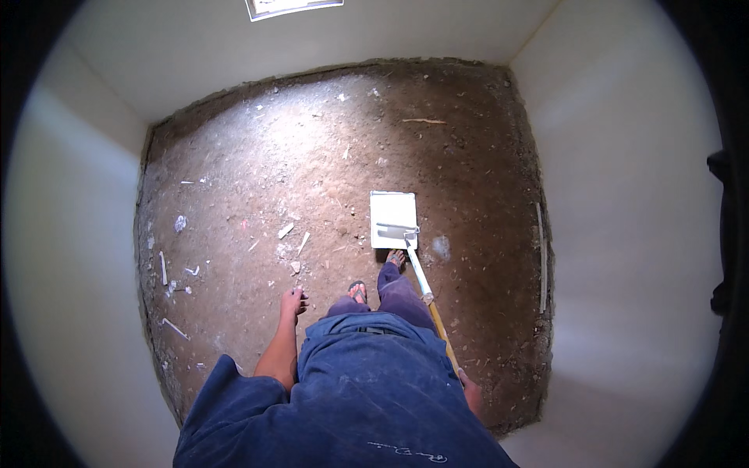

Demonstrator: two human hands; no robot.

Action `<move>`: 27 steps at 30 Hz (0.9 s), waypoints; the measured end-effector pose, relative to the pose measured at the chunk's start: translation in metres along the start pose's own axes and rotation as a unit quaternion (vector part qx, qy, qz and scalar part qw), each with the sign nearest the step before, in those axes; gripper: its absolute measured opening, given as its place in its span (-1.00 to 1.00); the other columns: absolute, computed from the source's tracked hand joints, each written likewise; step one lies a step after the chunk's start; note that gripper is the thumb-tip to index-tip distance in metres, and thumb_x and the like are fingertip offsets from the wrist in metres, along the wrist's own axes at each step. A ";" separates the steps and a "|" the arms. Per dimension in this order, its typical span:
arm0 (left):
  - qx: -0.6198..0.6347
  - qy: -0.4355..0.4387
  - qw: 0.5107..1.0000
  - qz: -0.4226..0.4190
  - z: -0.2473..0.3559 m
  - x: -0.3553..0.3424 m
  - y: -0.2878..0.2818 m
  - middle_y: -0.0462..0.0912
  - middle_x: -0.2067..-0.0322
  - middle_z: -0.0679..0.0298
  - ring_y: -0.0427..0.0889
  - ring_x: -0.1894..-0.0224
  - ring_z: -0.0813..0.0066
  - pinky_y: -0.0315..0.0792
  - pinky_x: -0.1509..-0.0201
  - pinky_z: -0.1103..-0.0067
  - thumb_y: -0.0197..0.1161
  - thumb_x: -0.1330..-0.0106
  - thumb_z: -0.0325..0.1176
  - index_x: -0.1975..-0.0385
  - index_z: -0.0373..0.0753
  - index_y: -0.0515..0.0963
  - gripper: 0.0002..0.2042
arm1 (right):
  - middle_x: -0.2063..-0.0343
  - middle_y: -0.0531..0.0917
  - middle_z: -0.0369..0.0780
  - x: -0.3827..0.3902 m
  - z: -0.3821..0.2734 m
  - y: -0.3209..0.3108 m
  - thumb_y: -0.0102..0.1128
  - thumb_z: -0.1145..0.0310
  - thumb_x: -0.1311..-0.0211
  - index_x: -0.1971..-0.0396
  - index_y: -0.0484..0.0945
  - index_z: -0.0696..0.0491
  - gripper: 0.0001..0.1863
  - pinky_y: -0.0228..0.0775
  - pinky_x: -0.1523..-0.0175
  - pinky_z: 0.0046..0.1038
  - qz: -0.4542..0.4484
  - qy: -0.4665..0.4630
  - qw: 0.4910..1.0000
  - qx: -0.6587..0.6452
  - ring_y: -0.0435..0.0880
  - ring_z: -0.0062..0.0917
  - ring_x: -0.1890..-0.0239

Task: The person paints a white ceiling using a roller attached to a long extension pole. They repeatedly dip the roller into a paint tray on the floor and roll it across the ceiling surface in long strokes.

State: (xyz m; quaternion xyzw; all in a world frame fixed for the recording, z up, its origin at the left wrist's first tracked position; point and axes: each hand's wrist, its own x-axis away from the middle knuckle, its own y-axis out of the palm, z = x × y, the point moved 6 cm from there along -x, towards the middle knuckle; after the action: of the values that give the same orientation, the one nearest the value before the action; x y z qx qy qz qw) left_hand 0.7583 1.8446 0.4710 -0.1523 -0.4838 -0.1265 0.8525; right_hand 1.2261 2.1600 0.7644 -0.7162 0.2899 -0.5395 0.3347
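Note:
My right hand point(469, 384) grips the yellow pole point(440, 321) of a paint roller, low at the right of my body. The pole's white upper section reaches up to the roller head point(396, 232), which rests in a white paint tray point(392, 206) on the dirt floor, just in front of my sandalled feet. My left hand point(294, 302) hangs at my left side over the floor, its fingers loosely bent and apart, holding nothing.
Pale walls point(624, 218) enclose the small room on several sides. The rough floor point(312, 179) is strewn with scraps and small stones, and a long pale strip point(542, 257) lies along the right wall. A bright framed opening point(293, 8) shows at the top.

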 end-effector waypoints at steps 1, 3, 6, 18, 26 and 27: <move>-0.002 0.002 1.000 0.005 0.000 0.001 0.000 0.71 0.28 0.24 0.70 0.39 0.42 0.55 0.38 0.48 0.10 -0.57 -0.04 0.11 -0.19 0.53 -0.69 | 0.13 0.75 0.06 0.004 0.003 -0.007 0.30 0.20 -0.32 -0.31 0.57 -0.15 -0.46 0.56 -0.02 -0.07 -0.007 0.013 1.000 0.020 0.75 0.00 0.12; 0.007 0.001 1.000 0.005 -0.003 0.001 0.000 0.71 0.32 0.25 0.68 0.46 0.45 0.53 0.44 0.50 0.12 -0.56 -0.06 0.13 -0.18 0.52 -0.71 | 0.13 0.75 0.06 0.010 0.007 -0.019 0.29 0.21 -0.32 -0.31 0.57 -0.14 -0.47 0.56 -0.02 -0.07 -0.011 0.012 0.999 0.041 0.75 0.01 0.12; 0.005 -0.002 1.000 0.016 -0.010 0.002 0.000 0.71 0.35 0.26 0.68 0.50 0.46 0.52 0.48 0.51 0.13 -0.55 -0.07 0.15 -0.18 0.52 -0.72 | 0.16 0.76 0.05 0.010 0.005 -0.031 0.28 0.20 -0.33 -0.31 0.57 -0.16 -0.47 0.56 -0.01 -0.05 -0.014 -0.002 0.999 0.052 0.75 0.02 0.13; 0.022 -0.014 0.999 0.024 -0.033 0.010 -0.010 0.70 0.34 0.27 0.68 0.46 0.45 0.55 0.44 0.49 0.12 -0.56 -0.06 0.14 -0.18 0.56 -0.70 | 0.18 0.75 0.06 -0.038 -0.039 -0.022 0.22 0.18 -0.39 -0.30 0.57 -0.21 -0.51 0.58 -0.01 -0.01 -0.031 -0.008 0.993 0.115 0.73 0.04 0.12; 0.052 -0.005 0.998 0.031 -0.022 0.004 -0.008 0.70 0.34 0.28 0.68 0.48 0.47 0.53 0.48 0.53 0.12 -0.55 -0.06 0.15 -0.18 0.57 -0.71 | 0.24 0.74 0.09 -0.046 -0.024 -0.012 0.29 0.19 -0.35 -0.30 0.57 -0.18 -0.49 0.57 0.05 -0.06 -0.033 -0.014 0.996 0.081 0.75 0.03 0.17; 0.047 -0.006 0.998 0.032 -0.022 0.004 -0.008 0.70 0.34 0.28 0.68 0.48 0.47 0.53 0.48 0.53 0.12 -0.56 -0.06 0.15 -0.18 0.57 -0.71 | 0.24 0.74 0.10 -0.041 -0.018 -0.013 0.29 0.21 -0.35 -0.30 0.57 -0.17 -0.49 0.57 0.06 -0.06 -0.035 -0.019 0.997 0.066 0.75 0.03 0.17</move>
State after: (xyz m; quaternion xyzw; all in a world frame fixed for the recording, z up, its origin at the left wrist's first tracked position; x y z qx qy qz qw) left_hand 0.7747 1.8286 0.4648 -0.1277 -0.4898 -0.0755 0.8591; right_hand 1.1993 2.1968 0.7543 -0.7124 0.2221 -0.5550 0.3677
